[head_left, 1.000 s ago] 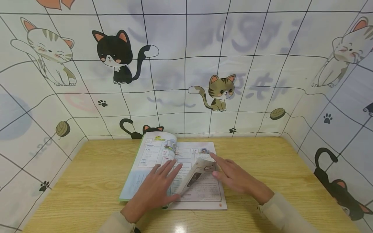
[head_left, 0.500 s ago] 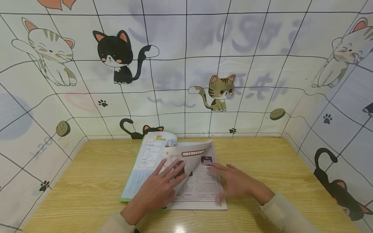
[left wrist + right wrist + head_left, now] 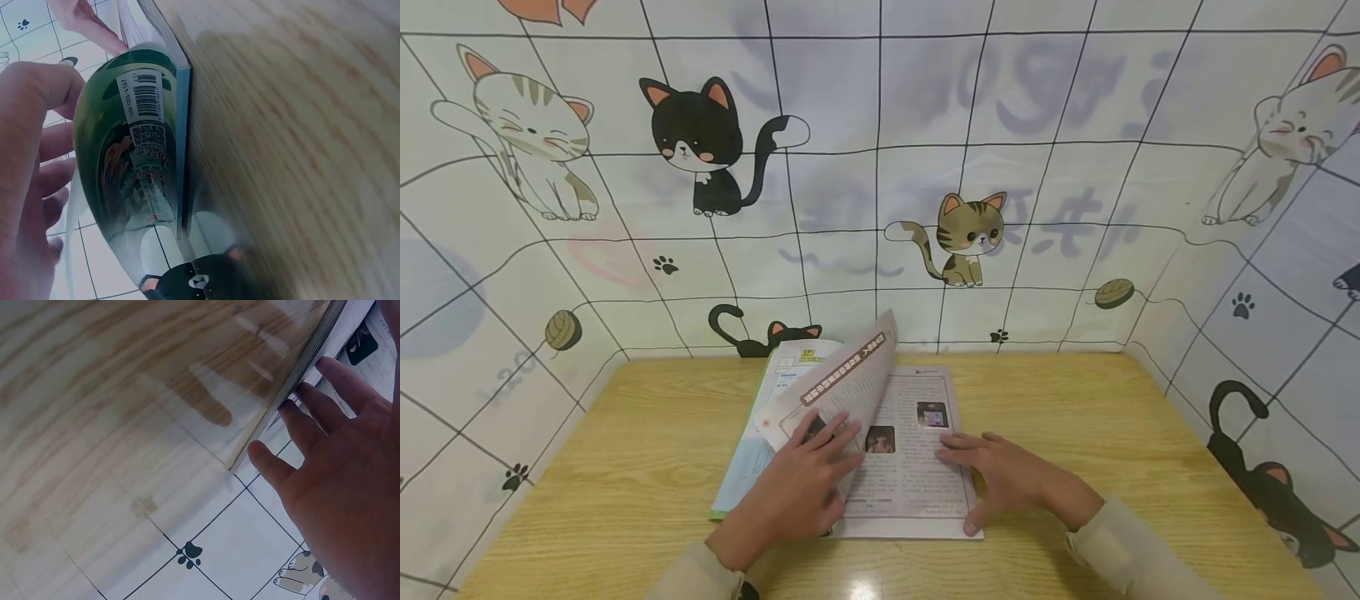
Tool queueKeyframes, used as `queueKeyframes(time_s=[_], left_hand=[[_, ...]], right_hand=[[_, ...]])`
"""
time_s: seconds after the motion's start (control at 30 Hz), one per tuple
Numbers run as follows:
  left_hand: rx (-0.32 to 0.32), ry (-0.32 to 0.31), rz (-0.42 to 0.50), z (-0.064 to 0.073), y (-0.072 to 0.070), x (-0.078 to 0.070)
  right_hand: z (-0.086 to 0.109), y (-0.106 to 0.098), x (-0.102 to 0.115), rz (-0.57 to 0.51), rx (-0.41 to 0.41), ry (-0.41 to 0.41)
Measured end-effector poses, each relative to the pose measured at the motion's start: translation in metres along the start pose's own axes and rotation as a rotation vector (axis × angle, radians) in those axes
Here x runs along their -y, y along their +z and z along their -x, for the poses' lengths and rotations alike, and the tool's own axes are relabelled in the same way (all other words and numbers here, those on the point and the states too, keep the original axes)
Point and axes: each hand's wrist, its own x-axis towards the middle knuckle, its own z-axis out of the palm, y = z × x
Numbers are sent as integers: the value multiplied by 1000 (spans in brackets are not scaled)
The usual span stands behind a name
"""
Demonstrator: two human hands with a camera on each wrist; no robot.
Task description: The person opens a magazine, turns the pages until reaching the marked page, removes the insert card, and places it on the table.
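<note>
An open book [image 3: 917, 500] lies on the wooden table, its right page printed with text and small photos. One leaf [image 3: 842, 379] stands partly lifted and curls over toward the left side. My left hand [image 3: 797, 492] rests against that leaf with its fingers spread. At the book's right edge, my right hand [image 3: 1011, 475] touches the page with extended fingers, thumb near the lower corner. In the left wrist view, the glossy green cover [image 3: 137, 169] with a barcode label bows up from the table beside the left hand. The right wrist view shows the right fingertips along the page edges.
The wooden table [image 3: 1120, 433] spreads out on both sides of the book. White walls [image 3: 880, 183] printed with cartoon cats and grid lines enclose its back and sides.
The leaf has swung from the right side over to the left, uncovering the page beneath. My right hand has shifted slightly down along the book's right edge; the left hand stays nearly in place.
</note>
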Motion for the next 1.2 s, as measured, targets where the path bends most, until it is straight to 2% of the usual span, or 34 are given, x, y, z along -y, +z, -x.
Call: queueKeyframes(time_s=[0.4, 0.63, 1.2], left_hand=[[39, -75, 92, 4, 1, 2], [19, -113, 142, 5, 5, 3], [83, -236, 184, 9, 12, 4]], right_hand=[[0, -2, 1, -3, 4, 2], [-1, -3, 2, -4, 9, 9], [-1, 2, -1, 29, 2, 13]])
